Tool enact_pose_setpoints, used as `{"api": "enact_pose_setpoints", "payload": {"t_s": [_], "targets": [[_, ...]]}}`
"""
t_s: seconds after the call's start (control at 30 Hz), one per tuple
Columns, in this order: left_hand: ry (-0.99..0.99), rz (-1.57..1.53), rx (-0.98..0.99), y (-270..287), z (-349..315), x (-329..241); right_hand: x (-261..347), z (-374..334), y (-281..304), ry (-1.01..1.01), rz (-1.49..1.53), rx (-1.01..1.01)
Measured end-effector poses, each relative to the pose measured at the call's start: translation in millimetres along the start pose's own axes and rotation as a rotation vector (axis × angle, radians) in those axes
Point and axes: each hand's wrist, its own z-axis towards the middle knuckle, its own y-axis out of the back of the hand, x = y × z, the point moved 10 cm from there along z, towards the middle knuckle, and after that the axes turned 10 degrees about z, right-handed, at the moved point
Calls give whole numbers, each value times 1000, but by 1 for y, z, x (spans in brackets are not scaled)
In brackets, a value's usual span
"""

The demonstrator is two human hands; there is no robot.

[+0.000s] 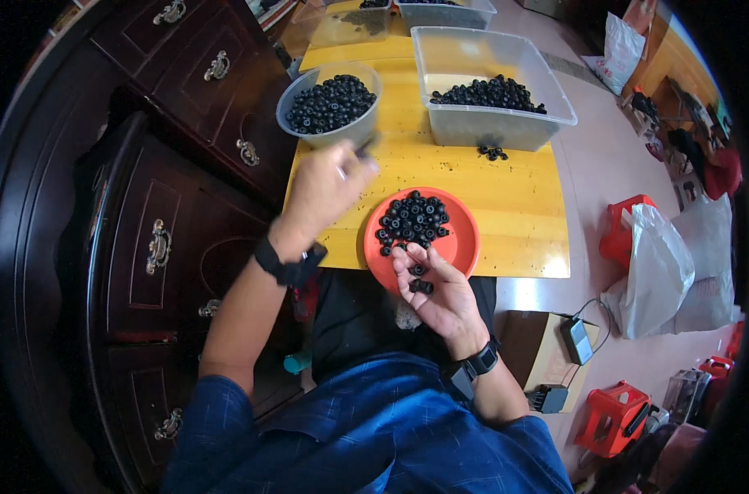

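My left hand [329, 188], smeared by motion, is raised just below the round clear tub [373, 123] of black parts. Its fingers are pinched at a small dark piece [364, 149], blurred. My right hand [442, 300] is turned palm up and cupped at the near rim of a red-orange plate [466, 247]. A few small black ring-like parts [421, 286] lie in its palm and fingers. On the plate is a pile of the same round black parts [413, 216], several showing a hole or recess.
A yellow table [514, 214] carries a rectangular clear bin [494, 128], part-filled with black parts. Several loose parts [493, 153] lie beside it. More clear bins [444, 15] stand at the far end. Dark drawers [156, 247] flank the left; a cardboard box [527, 337] and red stool [613, 418] are right.
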Motion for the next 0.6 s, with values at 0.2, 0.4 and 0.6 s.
{"api": "enact_pose_setpoints", "payload": {"t_s": [0.2, 0.4, 0.6], "targets": [[-49, 18, -41, 19, -2, -5, 0, 1, -6, -14, 41, -2], [-129, -90, 361, -61, -89, -56, 2, 7, -1, 35, -25, -44], [-192, 47, 282, -76, -101, -57, -6, 12, -9, 16, -83, 42]]}}
